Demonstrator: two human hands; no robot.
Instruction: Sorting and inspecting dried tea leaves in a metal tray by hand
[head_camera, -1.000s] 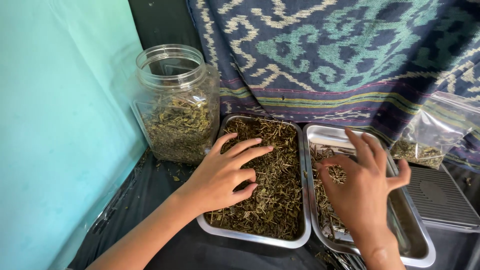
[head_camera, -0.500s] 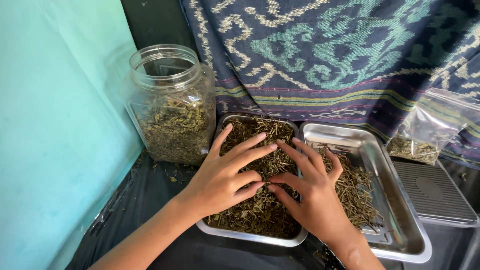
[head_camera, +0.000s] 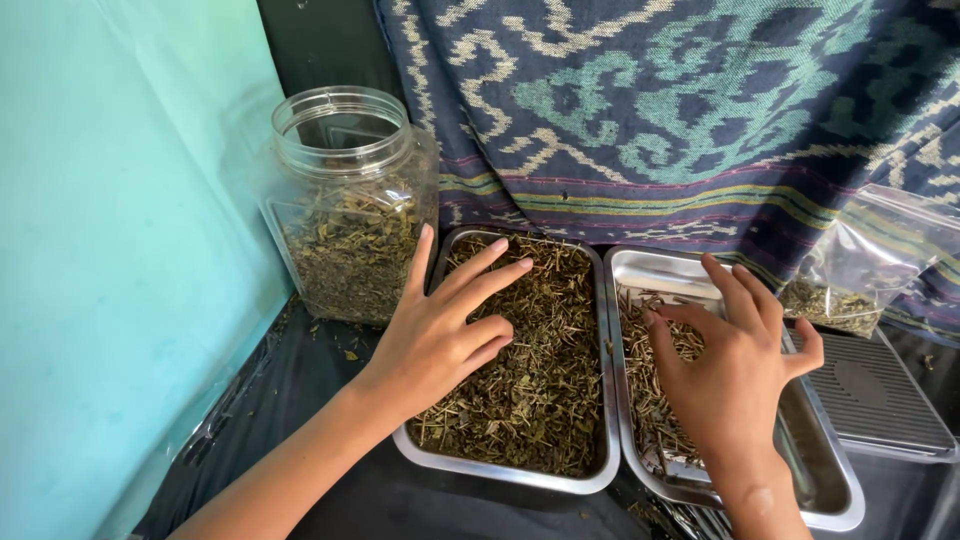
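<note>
Left hand (head_camera: 440, 335): open, fingers spread, palm down on the dried herb leaves (head_camera: 535, 380) in the left steel tray (head_camera: 500, 470). The index and middle fingers point toward the tray's far edge; the thumb lies along the tray's left rim, just beside the jar. Nothing is gripped.

Right hand (head_camera: 725, 375): over the right steel tray (head_camera: 835, 500), fingers loosely curled, fingertips down on the thin dried stems (head_camera: 650, 400) that lie along the tray's left side. Whether a few stems are pinched between thumb and fingers cannot be determined from this view; the hand is not closed into a fist.

The two trays stand side by side, long edges touching or nearly so. The left tray is filled across its floor; the right tray is bare metal on its right half.

Clear plastic jar (head_camera: 350, 210): lidless, upright, just left of the left tray, partly filled with similar dried leaves. Loose crumbs lie on the black sheet (head_camera: 320, 420) at its base.

To the right: a clear plastic bag (head_camera: 860, 270) holding some dried leaves, above a grey ribbed platform (head_camera: 880, 400). A blue patterned woven cloth (head_camera: 680, 110) hangs behind the trays; a turquoise wall (head_camera: 120, 270) stands at left.
</note>
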